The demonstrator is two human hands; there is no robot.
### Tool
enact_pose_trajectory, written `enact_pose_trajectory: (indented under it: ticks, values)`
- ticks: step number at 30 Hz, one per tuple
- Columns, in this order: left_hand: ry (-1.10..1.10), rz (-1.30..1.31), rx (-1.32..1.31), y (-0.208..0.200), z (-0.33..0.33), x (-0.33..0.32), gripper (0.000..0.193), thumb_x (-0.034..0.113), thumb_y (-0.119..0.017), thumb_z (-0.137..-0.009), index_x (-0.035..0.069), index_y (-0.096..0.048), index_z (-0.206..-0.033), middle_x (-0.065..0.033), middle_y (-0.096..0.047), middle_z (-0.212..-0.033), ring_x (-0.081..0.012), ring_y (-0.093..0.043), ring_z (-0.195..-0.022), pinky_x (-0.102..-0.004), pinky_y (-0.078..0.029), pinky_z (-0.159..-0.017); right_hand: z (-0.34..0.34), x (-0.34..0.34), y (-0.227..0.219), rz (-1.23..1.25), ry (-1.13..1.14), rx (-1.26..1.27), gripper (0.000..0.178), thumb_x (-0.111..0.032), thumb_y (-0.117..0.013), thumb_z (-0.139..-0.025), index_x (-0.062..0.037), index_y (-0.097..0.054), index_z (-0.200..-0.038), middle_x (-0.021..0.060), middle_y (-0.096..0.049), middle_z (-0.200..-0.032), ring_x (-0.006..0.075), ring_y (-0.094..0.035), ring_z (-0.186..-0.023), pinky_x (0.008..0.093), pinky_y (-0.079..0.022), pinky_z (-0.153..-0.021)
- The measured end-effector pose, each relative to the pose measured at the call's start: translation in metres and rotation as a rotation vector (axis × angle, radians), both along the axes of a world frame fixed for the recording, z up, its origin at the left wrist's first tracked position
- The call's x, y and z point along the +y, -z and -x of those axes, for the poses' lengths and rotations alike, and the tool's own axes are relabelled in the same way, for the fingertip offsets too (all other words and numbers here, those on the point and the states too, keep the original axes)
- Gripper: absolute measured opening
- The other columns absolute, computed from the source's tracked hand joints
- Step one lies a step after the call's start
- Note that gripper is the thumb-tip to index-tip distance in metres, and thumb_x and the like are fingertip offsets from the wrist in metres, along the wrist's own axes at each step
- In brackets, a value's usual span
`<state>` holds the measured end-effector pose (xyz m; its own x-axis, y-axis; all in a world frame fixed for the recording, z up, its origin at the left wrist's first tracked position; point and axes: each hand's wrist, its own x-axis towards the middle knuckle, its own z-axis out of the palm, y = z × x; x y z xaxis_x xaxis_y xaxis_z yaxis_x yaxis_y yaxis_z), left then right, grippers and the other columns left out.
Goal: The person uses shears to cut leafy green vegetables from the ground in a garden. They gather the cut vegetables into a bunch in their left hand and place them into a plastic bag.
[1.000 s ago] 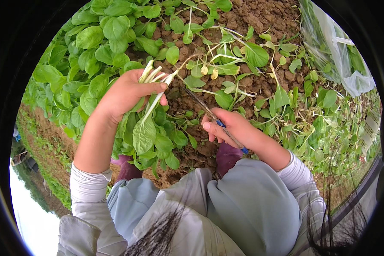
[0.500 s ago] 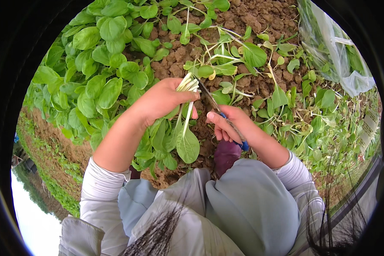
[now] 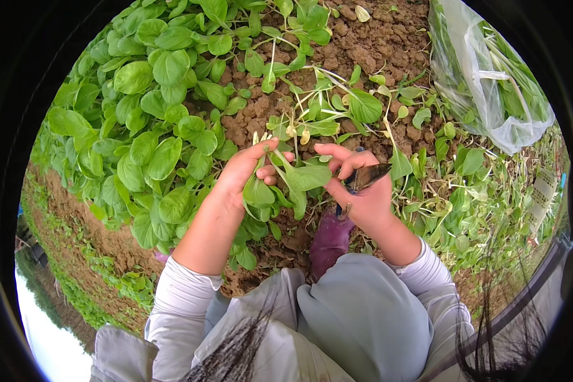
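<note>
My left hand point(image 3: 251, 169) is closed round a bunch of leafy greens point(image 3: 259, 191). Pale cut stems poke out above its fingers, and the leaves hang below. One broad leaf sticks out to the right, its tip at the fingers of my right hand point(image 3: 366, 194). That hand keeps a knife point(image 3: 370, 176) in its grip, the dark blade turned to the right across the palm; blue shows on its handle. Its thumb and index finger are near the leaf tip, and I cannot tell whether they pinch it.
Dense growing greens point(image 3: 146, 146) fill the left side. Loose cut leaves and stems point(image 3: 334, 105) lie on brown clumpy soil point(image 3: 375, 44) ahead. A clear plastic bag point(image 3: 490, 83) with greens inside stands at the far right. A purple boot point(image 3: 331, 245) is below my hands.
The knife has swung away from the stem ends and now points right. My right hand has come up beside the bunch. My left hand has turned and lowered slightly, still holding the greens.
</note>
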<state>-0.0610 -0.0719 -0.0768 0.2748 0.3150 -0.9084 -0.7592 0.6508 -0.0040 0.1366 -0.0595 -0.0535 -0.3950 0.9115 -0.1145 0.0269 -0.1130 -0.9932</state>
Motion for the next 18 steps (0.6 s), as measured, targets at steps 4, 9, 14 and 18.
enact_pose_trajectory:
  ticks: [4, 9, 14, 18]
  values:
    - [0.038, -0.126, -0.065, 0.002, -0.005, -0.007, 0.026, 0.017, -0.048, -0.086, 0.002, -0.045, -0.107, -0.0125, -0.059, -0.085, -0.0036, -0.036, -0.036, -0.0169, -0.034, -0.033, 0.0, -0.003, 0.002, 0.1, 0.181, -0.047, 0.022, 0.005, -0.061, -0.073, -0.005, -0.043, -0.074, 0.0086, -0.059, -0.087, 0.0079, -0.051, -0.059, 0.0215, -0.042, -0.053]
    - [-0.038, -0.262, -0.129, 0.012, 0.0, -0.018, 0.02, 0.018, -0.047, -0.086, 0.004, -0.049, -0.1, -0.0112, -0.057, -0.083, -0.0046, -0.034, -0.035, -0.0181, -0.035, -0.035, 0.004, 0.005, -0.002, 0.539, 0.442, 0.221, 0.021, 0.004, -0.061, -0.075, -0.0061, -0.044, -0.081, 0.0028, -0.053, -0.069, 0.0066, -0.045, -0.048, 0.0193, -0.036, -0.041]
    - [-0.139, -0.262, -0.188, 0.013, -0.003, -0.022, 0.017, 0.019, -0.046, -0.087, 0.003, -0.049, -0.095, -0.0065, -0.055, -0.071, -0.0036, -0.034, -0.034, -0.0172, -0.033, -0.031, 0.002, -0.001, -0.005, 0.6, 0.369, 0.26, 0.019, 0.003, -0.06, -0.077, -0.006, -0.044, -0.082, 0.0023, -0.052, -0.068, 0.0078, -0.048, -0.049, 0.02, -0.038, -0.043]
    - [-0.292, -0.281, -0.349, 0.002, -0.003, -0.019, 0.016, 0.018, -0.045, -0.089, 0.003, -0.048, -0.09, -0.0016, -0.047, -0.061, -0.0019, -0.034, -0.032, -0.0149, -0.03, -0.028, 0.006, -0.005, -0.018, 0.642, 0.133, 0.353, 0.019, -0.006, -0.059, -0.081, -0.0066, -0.042, -0.088, 0.0099, -0.057, -0.081, 0.0125, -0.05, -0.056, 0.0226, -0.039, -0.047]
